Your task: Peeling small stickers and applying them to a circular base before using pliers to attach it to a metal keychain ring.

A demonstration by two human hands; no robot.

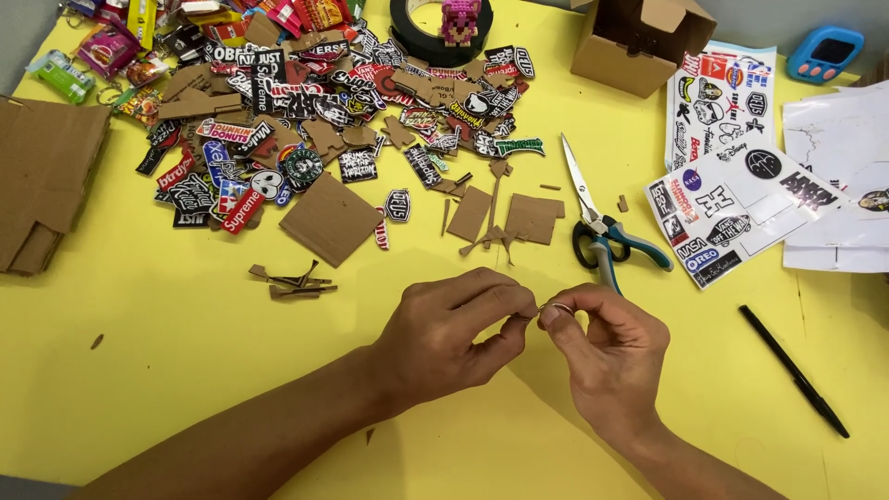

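Two hands: left hand [454, 329] and right hand [607, 347], with one small metal ring [556, 306] between them. One pair of scissors [597, 227], one black pen [793, 370], one roll of black tape [435, 32], one open cardboard box [639, 42], one blue gadget [827, 53]. Cut-out stickers [306, 120]: too many to count.
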